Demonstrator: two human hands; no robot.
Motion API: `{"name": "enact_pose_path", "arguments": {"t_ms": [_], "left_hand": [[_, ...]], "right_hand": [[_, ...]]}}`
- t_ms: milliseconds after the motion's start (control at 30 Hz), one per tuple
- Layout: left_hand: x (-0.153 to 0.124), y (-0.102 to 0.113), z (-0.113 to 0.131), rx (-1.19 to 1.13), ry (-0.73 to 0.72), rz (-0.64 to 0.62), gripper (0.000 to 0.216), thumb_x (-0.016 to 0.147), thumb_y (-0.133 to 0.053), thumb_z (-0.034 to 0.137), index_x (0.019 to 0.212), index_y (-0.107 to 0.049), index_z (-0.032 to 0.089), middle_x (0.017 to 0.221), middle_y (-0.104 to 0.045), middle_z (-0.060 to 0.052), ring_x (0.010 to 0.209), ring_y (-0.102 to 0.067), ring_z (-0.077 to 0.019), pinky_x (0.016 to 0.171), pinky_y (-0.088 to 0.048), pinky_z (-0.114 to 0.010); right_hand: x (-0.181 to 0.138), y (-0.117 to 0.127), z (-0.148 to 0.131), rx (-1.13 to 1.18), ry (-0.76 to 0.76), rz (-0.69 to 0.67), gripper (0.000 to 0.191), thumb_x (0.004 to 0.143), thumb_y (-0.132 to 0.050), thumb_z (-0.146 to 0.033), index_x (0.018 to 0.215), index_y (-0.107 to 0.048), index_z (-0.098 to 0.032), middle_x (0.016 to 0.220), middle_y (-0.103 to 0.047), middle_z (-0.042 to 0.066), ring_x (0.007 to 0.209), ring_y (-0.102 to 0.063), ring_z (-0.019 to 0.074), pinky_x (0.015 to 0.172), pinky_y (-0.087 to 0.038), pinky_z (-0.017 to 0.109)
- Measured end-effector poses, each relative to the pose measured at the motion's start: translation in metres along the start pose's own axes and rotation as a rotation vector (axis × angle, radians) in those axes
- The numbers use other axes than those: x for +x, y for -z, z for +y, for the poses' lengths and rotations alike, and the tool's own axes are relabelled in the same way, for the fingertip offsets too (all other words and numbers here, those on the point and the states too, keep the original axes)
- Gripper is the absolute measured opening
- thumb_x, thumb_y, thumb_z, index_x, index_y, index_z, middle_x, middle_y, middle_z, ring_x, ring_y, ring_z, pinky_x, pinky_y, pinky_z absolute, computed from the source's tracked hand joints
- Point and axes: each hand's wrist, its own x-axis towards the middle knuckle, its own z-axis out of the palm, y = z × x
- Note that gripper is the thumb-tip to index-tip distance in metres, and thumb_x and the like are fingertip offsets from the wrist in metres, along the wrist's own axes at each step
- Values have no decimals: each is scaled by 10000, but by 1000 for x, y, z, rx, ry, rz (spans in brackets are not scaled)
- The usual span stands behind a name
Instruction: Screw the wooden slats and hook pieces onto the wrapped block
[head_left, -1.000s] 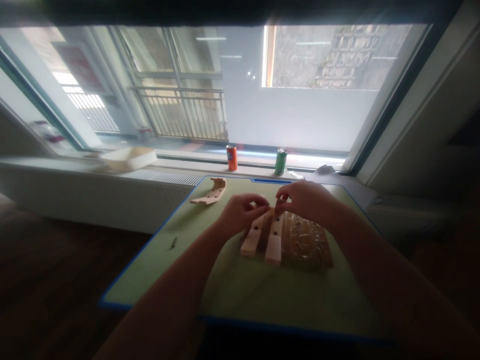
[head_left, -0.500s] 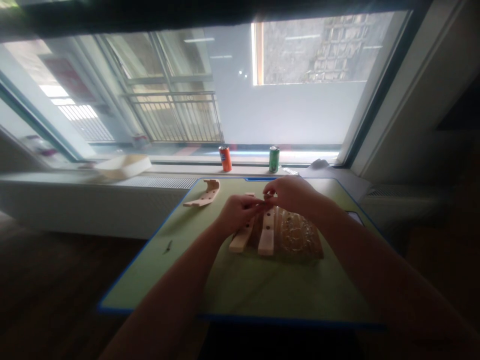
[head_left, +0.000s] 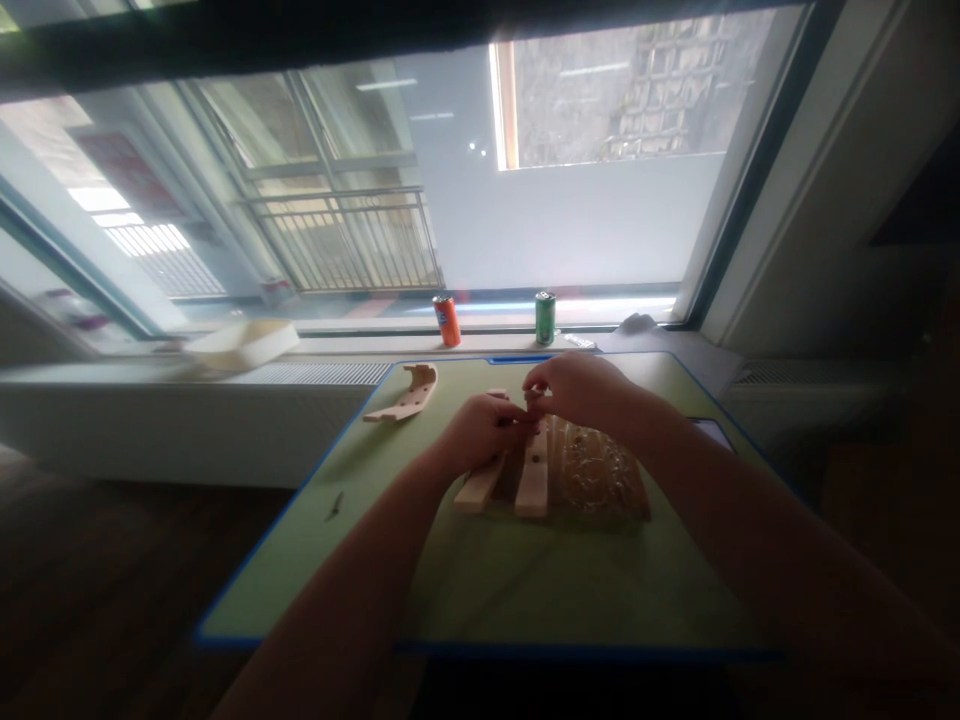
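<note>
My left hand (head_left: 486,428) and my right hand (head_left: 574,388) meet over the far part of a pale wooden piece with holes (head_left: 532,482). The fingers of both are closed together there. Between the right fingertips a small part shows, too small to name; what the left fingers pinch is hidden. A second wooden piece (head_left: 480,487) lies alongside, partly under my left hand. Both pieces rest on a brown sheet with clear, shiny plastic wrap (head_left: 600,465). At the table's far left lies a curved wooden piece with holes (head_left: 409,395).
The green table (head_left: 465,590) has a blue edge. On its left lies a small dark pointed object (head_left: 335,506); at the right, a phone-like slab (head_left: 712,433). Along the windowsill stand an orange can (head_left: 447,322), a green can (head_left: 545,319) and a pale tray (head_left: 244,345).
The view has shifted slightly. My left fingers have moved a little down along the wooden piece, now covering its upper hole. The right hand stays nearly in place.
</note>
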Motion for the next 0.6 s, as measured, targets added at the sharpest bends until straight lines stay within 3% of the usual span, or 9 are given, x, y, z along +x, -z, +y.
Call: {"name": "enact_pose_path", "arguments": {"t_ms": [167,300,367,467,500,600], "left_hand": [[1,0,5,94,-13,-5,218,791,-585,338,887,-724,200,711,-585,-15,697,-535,-130,661,-422,-246],[0,0,8,135,-14,6,181,777,-589,306,859,-717,208,717,-582,-11,680,-528,-127,652,-420,-247],[-1,-1,9,121,-11,12,174,777,-587,298,851,-713,204,734,-590,-14,674,-529,-127,645,-421,-247],[-1,-1,9,87,-17,26,183,783,-582,290,880,-709,203,738,-596,-14,675,-533,-129,640,-423,-248],[-2,-1,9,79,-20,29,182,785,-581,292,876,-710,200,733,-596,-15,678,-535,-130,642,-423,-249],[-1,-1,9,75,-35,34,176,788,-580,301,829,-712,193,725,-596,-18,690,-537,-133,650,-422,-249]], "right_hand": [[-4,4,-1,53,14,-3,301,739,-584,-354,997,-687,-237,886,-688,57,777,-606,200,641,-402,298],[-11,18,1,179,1,109,449,722,-596,-335,1131,-601,-150,1071,-605,136,748,-573,178,617,-418,289],[-15,29,-2,336,-3,161,374,729,-569,-255,1091,-591,-165,985,-612,99,683,-544,138,568,-404,261],[-17,38,-13,661,-18,256,97,748,-556,-239,830,-578,-193,658,-542,-9,533,-451,84,472,-336,228],[-16,38,-17,770,-27,291,85,754,-566,-269,725,-540,-194,573,-473,-35,488,-406,72,445,-306,224],[-13,28,-30,1073,-70,366,318,761,-581,-345,548,-394,-201,475,-330,-70,420,-303,51,401,-244,227]]}}
